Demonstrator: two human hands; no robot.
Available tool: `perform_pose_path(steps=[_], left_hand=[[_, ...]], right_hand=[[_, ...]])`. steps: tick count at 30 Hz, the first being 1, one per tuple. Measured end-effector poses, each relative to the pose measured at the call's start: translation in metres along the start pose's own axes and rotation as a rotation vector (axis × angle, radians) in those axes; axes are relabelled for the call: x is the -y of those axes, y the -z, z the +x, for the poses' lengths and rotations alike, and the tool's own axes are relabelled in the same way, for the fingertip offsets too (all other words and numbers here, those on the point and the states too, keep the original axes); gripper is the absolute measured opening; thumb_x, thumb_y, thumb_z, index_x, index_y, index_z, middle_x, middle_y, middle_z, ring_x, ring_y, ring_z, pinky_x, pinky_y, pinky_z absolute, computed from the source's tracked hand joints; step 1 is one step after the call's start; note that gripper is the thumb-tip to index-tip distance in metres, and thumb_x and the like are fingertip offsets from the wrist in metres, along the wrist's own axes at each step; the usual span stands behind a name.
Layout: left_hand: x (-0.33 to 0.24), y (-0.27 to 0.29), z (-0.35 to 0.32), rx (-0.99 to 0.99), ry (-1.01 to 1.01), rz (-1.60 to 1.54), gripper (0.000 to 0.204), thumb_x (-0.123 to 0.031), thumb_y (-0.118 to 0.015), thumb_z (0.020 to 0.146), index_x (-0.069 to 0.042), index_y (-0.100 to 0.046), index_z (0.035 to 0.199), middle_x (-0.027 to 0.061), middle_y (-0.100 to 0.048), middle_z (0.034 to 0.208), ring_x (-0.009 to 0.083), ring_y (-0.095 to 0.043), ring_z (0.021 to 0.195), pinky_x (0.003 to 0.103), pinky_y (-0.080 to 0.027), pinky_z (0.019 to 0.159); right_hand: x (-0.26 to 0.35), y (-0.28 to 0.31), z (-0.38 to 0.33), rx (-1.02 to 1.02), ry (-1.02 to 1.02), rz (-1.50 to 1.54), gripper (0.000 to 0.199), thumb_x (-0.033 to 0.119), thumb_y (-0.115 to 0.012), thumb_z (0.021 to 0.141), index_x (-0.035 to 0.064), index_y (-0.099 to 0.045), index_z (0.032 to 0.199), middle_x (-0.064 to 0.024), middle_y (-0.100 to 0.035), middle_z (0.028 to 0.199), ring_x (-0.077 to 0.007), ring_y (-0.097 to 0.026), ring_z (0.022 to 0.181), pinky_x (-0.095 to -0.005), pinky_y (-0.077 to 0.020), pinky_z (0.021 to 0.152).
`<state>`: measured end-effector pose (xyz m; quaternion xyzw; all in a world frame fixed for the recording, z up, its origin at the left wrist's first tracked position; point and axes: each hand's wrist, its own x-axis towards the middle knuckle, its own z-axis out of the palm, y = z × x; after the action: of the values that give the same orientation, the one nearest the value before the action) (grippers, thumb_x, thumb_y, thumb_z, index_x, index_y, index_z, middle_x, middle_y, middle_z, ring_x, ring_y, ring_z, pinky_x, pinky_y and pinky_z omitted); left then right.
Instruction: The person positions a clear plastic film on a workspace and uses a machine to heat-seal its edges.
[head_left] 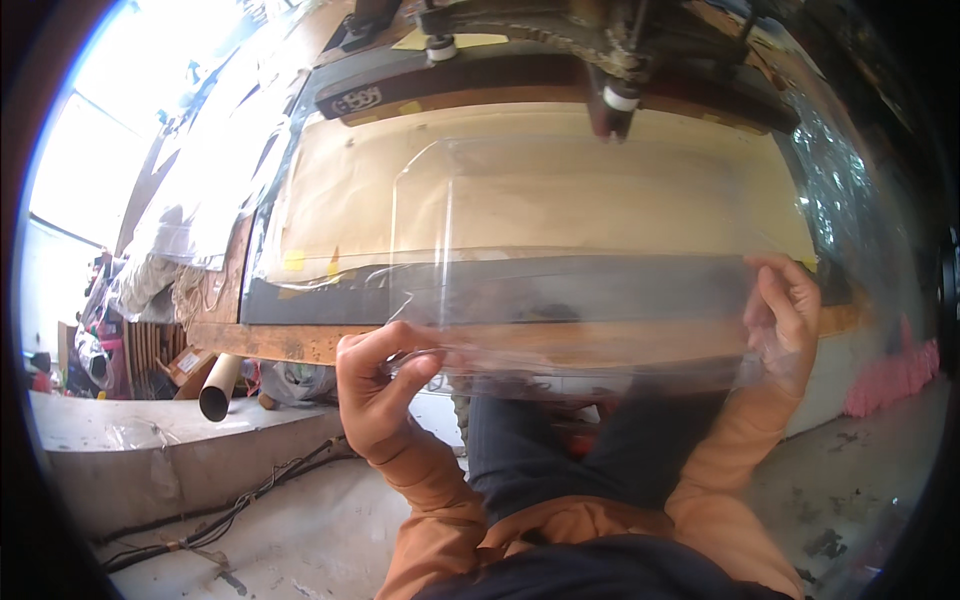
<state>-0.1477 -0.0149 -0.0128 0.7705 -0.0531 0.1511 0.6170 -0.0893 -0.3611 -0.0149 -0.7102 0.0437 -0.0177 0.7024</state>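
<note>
A clear plastic sheet (590, 300) is stretched between my two hands above the near edge of the worktable. My left hand (385, 385) pinches its near left corner between thumb and curled fingers, where the film bunches up. On the other side, my right hand (782, 315) has its fingers bent around the sheet's right edge, slightly blurred. Through the film I see a cream paper-like sheet (340, 200) lying on a dark board (300, 308). The far part of the film rises over the cream sheet, with a bent, shiny edge at its left.
A dark machine bar (450, 85) with a hanging metal fitting (615, 100) spans the table's far side. The wooden table edge (270, 342) runs in front of me. Clear film piles (190, 200) lie left, beside a cardboard tube (220, 387). Cables (240, 505) cross the floor; a pink bundle (893, 380) lies right.
</note>
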Motion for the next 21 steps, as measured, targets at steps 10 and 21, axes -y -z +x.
perform_pose_path(steps=[10, 21], left_hand=[[0.007, 0.003, -0.009, -0.069, -0.009, 0.04, 0.034, -0.025, -0.067, 0.076, 0.008, -0.061, 0.074, 0.0119, -0.064, 0.069, 0.0143, -0.06, 0.063, 0.024, -0.045, 0.062], [-0.02, 0.017, -0.125, 0.004, -0.143, 0.007, 0.055, -0.043, -0.057, 0.09, 0.007, -0.057, 0.066, 0.0182, -0.065, 0.065, 0.0242, -0.069, 0.061, 0.029, -0.055, 0.053]], right_hand=[[-0.035, 0.02, -0.012, 0.294, 0.496, 0.273, 0.08, 0.069, -0.027, 0.089, -0.0044, -0.059, 0.087, -0.0129, -0.059, 0.07, -0.0161, -0.056, 0.054, -0.0242, -0.044, 0.045], [-0.002, 0.048, -0.083, 1.03, 0.442, -0.095, 0.05, 0.027, -0.077, 0.076, -0.0067, -0.057, 0.107, -0.0169, -0.064, 0.093, -0.025, -0.064, 0.079, -0.0327, -0.0532, 0.07]])
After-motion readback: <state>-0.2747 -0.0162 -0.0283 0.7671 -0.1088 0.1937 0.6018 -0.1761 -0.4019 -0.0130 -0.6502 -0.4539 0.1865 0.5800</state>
